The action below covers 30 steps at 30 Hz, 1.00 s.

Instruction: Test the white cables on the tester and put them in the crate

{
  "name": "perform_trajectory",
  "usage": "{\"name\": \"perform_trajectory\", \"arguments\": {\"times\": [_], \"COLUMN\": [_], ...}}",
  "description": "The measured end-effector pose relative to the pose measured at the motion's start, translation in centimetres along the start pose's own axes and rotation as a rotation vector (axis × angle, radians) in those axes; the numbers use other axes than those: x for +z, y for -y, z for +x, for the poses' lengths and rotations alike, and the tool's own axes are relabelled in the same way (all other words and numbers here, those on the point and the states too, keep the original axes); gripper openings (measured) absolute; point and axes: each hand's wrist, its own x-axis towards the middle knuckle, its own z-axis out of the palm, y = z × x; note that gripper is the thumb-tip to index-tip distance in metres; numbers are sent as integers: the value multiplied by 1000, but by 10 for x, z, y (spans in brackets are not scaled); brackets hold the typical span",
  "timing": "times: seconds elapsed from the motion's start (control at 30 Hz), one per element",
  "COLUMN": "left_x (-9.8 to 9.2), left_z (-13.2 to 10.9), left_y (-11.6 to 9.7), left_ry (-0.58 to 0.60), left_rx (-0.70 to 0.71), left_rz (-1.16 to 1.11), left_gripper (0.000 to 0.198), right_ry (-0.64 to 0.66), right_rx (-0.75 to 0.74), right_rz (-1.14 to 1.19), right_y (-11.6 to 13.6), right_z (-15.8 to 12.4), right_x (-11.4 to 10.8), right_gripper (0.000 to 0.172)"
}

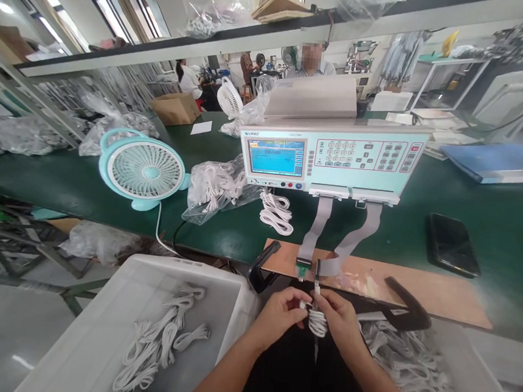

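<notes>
Close to the table's front edge, both hands work on one coiled white cable (317,324). My left hand (285,311) pinches a small white connector end of it between thumb and fingers. My right hand (336,312) is closed on the cable near its other end, which meets the black connector below a grey ribbon cable (331,265); whether it is plugged in I cannot tell. Just left of that, a green circuit board (302,270) hangs from a second ribbon cable (316,231). Both ribbons run up to a tester (329,159) with a lit blue screen.
A white bin (227,321) with several coiled cables stands at left, and more cables (415,368) lie at lower right. A fan (149,171), a bagged cable bundle (216,186), a loose coil (276,213), a phone (453,244) and a blue folder (502,162) rest on the green table.
</notes>
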Motion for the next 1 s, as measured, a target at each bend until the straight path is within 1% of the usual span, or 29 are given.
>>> {"name": "perform_trajectory", "arguments": {"times": [0.07, 0.1, 0.17, 0.27, 0.33, 0.43, 0.5, 0.67, 0.8, 0.9, 1.0], "left_x": [-3, -4, -5, -3, -2, -3, -4, -2, 5, 12, 15], "left_z": [1, 2, 5, 9, 12, 14, 16, 24, 26, 24, 25], "left_y": [-1, -2, -1, 4, 8, 12, 14, 17, 13, 12, 18], "left_ry": [57, 58, -11, -152, -172, -156, -177, -247, -327, -411, -438], "left_rx": [-79, -98, -107, -104, -94, -8, 46, 43, 58, 67, 64], "left_rz": [-126, -162, -180, -112, 4, 210, 262, 226, 223, 162, 98], "left_gripper": [30, 33, 33, 29, 27, 27, 29, 27, 28, 29, 32], "right_ry": [6, 16, 26, -7, -18, -13, -9, 35, 24, 26, 46], "right_rx": [37, 71, 156, 249, 272, 285, 287, 276, 296, 303, 286], "right_rz": [55, 103, 223, 381, 436, 467, 471, 484, 503, 506, 517], "right_y": [3, 5, 7, 8, 6, 4, 3, 3, 4, 5, 5], "right_z": [-1, -1, -1, 1, 2, 5, 7, 9, 9, 8, 7], "right_x": [2, 3, 7, 12, 13, 12, 11, 8, 8, 7, 8], "right_gripper": [36, 37, 38, 36, 34, 31, 31, 31, 30, 29, 30]}}
